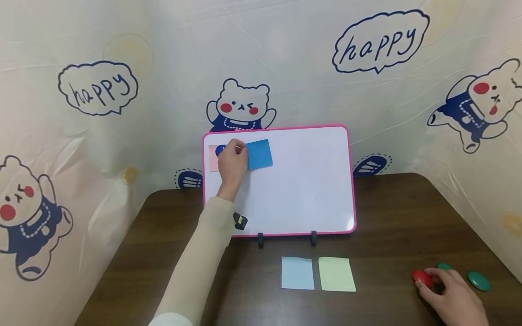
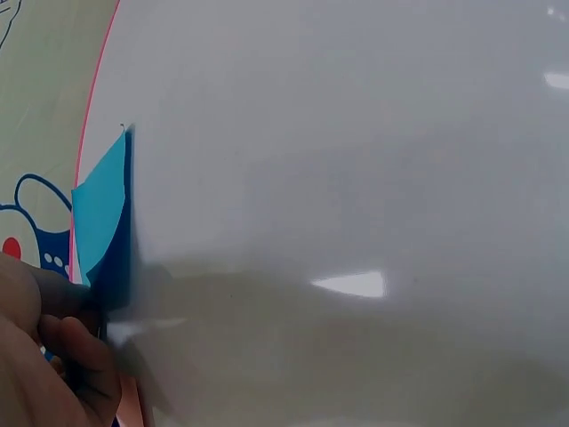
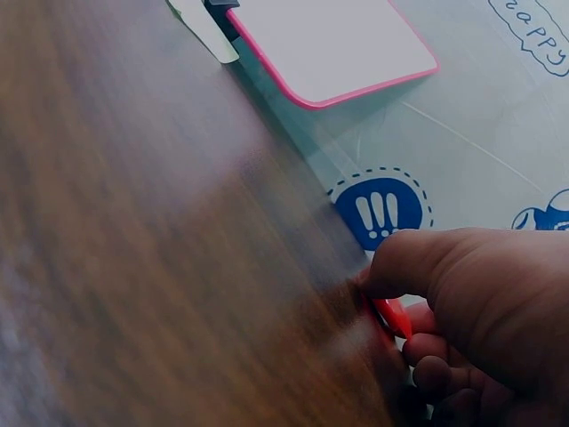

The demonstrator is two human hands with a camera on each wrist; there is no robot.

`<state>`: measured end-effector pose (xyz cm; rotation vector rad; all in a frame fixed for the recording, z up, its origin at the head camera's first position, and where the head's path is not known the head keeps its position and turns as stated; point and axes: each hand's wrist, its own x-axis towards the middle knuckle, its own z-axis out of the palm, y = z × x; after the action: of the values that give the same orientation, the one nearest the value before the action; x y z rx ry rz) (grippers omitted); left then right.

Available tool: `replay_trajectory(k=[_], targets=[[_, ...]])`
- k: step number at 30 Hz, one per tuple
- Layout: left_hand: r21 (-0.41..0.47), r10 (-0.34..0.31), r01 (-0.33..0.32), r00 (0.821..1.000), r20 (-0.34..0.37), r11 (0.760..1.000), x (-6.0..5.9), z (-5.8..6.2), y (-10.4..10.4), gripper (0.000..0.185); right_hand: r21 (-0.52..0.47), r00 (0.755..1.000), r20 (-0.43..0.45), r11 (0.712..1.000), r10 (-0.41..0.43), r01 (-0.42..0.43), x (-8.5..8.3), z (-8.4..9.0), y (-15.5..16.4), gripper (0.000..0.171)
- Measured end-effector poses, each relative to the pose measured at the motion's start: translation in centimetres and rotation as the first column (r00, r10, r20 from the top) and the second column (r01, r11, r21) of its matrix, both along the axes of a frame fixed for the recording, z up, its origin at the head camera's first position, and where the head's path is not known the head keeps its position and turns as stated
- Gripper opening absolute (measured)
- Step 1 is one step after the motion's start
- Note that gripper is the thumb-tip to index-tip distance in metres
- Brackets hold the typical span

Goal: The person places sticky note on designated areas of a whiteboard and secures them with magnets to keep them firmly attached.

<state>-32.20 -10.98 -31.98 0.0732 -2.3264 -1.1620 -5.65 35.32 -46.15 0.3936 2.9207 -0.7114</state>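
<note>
At the board's (image 1: 285, 190) upper left the left hand (image 1: 232, 164) pinches a blue magnet (image 1: 220, 150) by the blue note (image 1: 258, 154) – pinning looks underway – while the right hand (image 1: 452, 294), lower right on the table (image 1: 391, 213), has fingers clamped on the red magnet (image 1: 422, 278), which needs lifting next.

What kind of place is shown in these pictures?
Probably a small home or hobby desk corner: a dark wooden table, a cartoon-bear "happy" sheet hung behind, and a pink-framed whiteboard with paper notes.
</note>
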Motion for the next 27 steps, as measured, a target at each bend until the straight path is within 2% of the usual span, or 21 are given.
replay_trajectory(k=[4,10,27], targets=[[-0.03,0.003,-0.003,1.0,-0.005,1.0,0.0,-0.07,-0.02,0.015,0.0,1.0,-0.001,1.0,0.003,-0.003,0.0,0.06,-0.03,0.069],[-0.121,0.017,-0.018,1.0,-0.009,0.992,-0.04,-0.22,-0.23,0.021,0.001,1.0,0.001,1.0,0.008,-0.008,-0.02,0.13,0.0,0.069],[-0.325,-0.003,-0.007,1.0,-0.029,0.946,-0.16,-0.42,-0.29,0.027,0.009,1.0,0.008,1.0,-0.02,0.02,-0.01,-0.13,-0.07,0.068]])
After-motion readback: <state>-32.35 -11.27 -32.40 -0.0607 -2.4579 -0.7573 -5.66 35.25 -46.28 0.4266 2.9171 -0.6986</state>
